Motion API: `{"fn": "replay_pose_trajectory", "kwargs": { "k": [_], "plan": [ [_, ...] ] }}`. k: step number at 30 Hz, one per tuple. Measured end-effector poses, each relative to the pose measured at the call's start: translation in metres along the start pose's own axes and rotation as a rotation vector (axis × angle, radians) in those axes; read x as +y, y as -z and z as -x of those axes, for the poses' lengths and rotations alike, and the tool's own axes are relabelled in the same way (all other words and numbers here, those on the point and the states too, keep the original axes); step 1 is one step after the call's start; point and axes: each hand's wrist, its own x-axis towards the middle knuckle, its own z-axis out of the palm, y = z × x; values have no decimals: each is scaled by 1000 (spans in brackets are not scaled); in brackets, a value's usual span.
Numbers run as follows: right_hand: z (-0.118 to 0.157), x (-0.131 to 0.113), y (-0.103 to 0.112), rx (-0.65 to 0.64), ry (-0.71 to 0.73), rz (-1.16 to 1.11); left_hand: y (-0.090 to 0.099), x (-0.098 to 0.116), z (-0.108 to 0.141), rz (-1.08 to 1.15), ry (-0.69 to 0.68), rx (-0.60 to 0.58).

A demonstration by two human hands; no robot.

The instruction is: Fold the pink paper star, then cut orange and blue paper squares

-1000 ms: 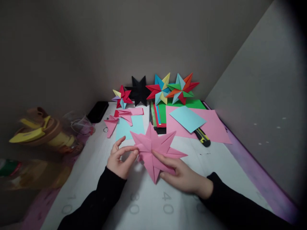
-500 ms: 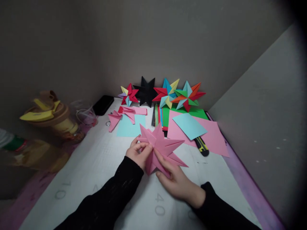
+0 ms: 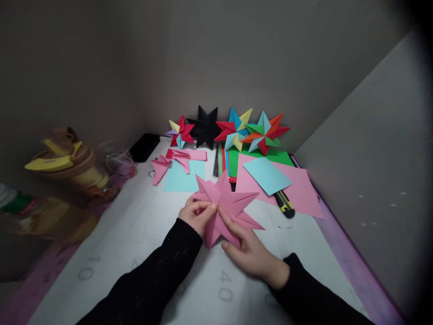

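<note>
A pink folded paper star (image 3: pixel 233 203) with several points is held up between both hands above the white table covering. My left hand (image 3: pixel 197 215) pinches it at its left side, thumb and index finger pressed close to the star's centre. From the lower right, my right hand (image 3: pixel 248 253) grips the star, its index finger laid across the front toward the centre and its thumb under the lower edge. The fingers behind the paper are hidden. Past the star lie two pink folded pieces (image 3: pixel 161 168) and a light blue sheet (image 3: pixel 179 177).
Several finished paper stars (image 3: pixel 204 127) lean on the back wall. At right, pink paper (image 3: pixel 304 189) and a light blue square (image 3: pixel 267 175) partly cover a yellow-black cutter (image 3: pixel 285 205). A phone (image 3: pixel 145 147), a lidded cup (image 3: pixel 81 167) and a bottle (image 3: pixel 20 203) stand at left.
The star's right-hand points have shifted slightly left and up, with my right hand still on it. Both grips look the same; the whole view has moved a little.
</note>
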Motion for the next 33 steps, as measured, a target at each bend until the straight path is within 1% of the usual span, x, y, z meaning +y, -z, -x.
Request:
{"fn": "replay_pose_trajectory", "kwargs": {
  "k": [2, 5, 7, 9, 11, 13, 14, 15, 16, 19, 21, 25, 30, 33],
  "plan": [
    [0, 0, 0, -7, 6, -11, 0, 0, 0, 3, 22, 8],
    [1, 0, 0, -17, 13, -31, -4, -4, 1, 53, 90, 39],
    [2, 0, 1, -18, 13, -55, -6, -8, 2, 93, 94, 46],
    [2, 0, 2, -14, 7, -91, -6, -10, 2, 123, 22, 88],
    [1, 1, 5, -10, -1, -139, -2, -8, 1, 135, -66, 195],
    [0, 2, 10, -26, -19, -196, 7, -2, -2, 136, -116, 288],
    [0, 2, 13, -46, -32, -226, 14, 3, -4, 140, -126, 286],
    [0, 2, 15, -73, -45, -257, 21, 8, -6, 159, -124, 243],
    [0, 2, 17, -104, -61, -286, 28, 12, -8, 191, -103, 168],
    [-1, 1, 20, -185, -95, -331, 44, 20, -12, 245, 55, -69],
    [-1, 0, 19, -237, -106, -317, 49, 20, -11, 219, 134, -139],
    [-4, -1, 18, -322, -104, -291, 48, 10, -7, 147, 164, -142],
    [-6, -2, 20, -336, -99, -277, 45, 7, -5, 32, 180, -127],
    [-6, -2, 21, -353, -105, -253, 41, 7, -2, -26, 175, -95]
  ]
}}
